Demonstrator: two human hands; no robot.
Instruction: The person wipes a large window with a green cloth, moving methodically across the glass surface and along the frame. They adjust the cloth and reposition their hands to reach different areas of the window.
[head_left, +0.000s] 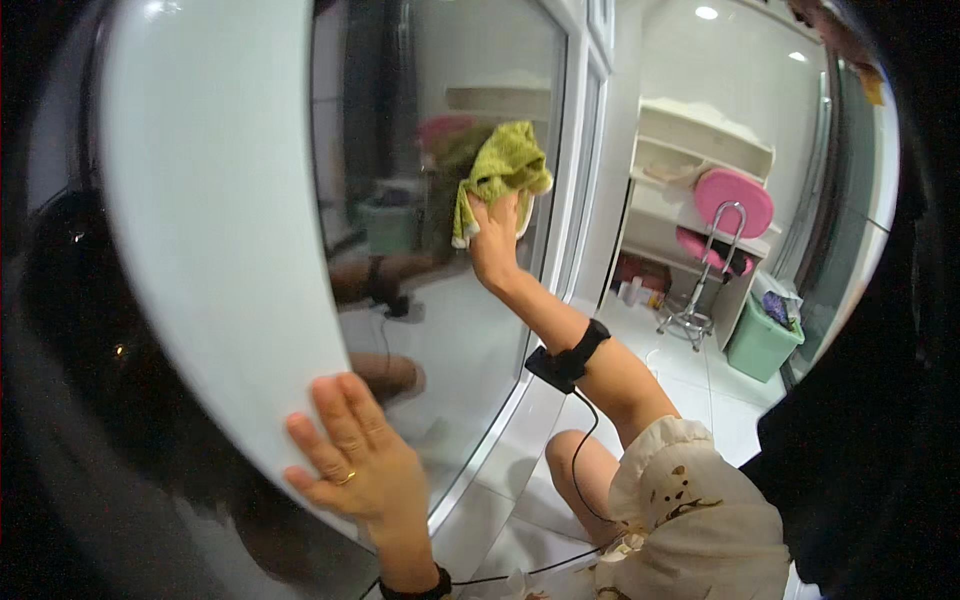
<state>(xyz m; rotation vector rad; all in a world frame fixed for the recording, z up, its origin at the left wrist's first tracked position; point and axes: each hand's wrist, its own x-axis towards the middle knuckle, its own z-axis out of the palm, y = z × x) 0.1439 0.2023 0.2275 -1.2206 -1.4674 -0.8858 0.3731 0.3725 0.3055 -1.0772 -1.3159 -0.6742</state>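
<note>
My right hand (495, 232) is raised against a dark, reflective glass panel (450, 322) and holds a crumpled green cloth (510, 165) to it; some of its fingers are hidden in the folds. Lower left, my left hand (360, 450) lies with spread fingers at the edge of a pale, smooth panel (217, 225) that borders the glass. It holds nothing, and a gold-coloured ring is on one finger. The glass mirrors the arm, the cloth and part of the room.
A white frame (577, 150) edges the glass. Farther right stand a pink swivel chair (733, 202), white shelves (697, 142) and a green bin (763, 341) on the tiled floor (487, 540). A black cable (585, 427) hangs from the device on my right arm.
</note>
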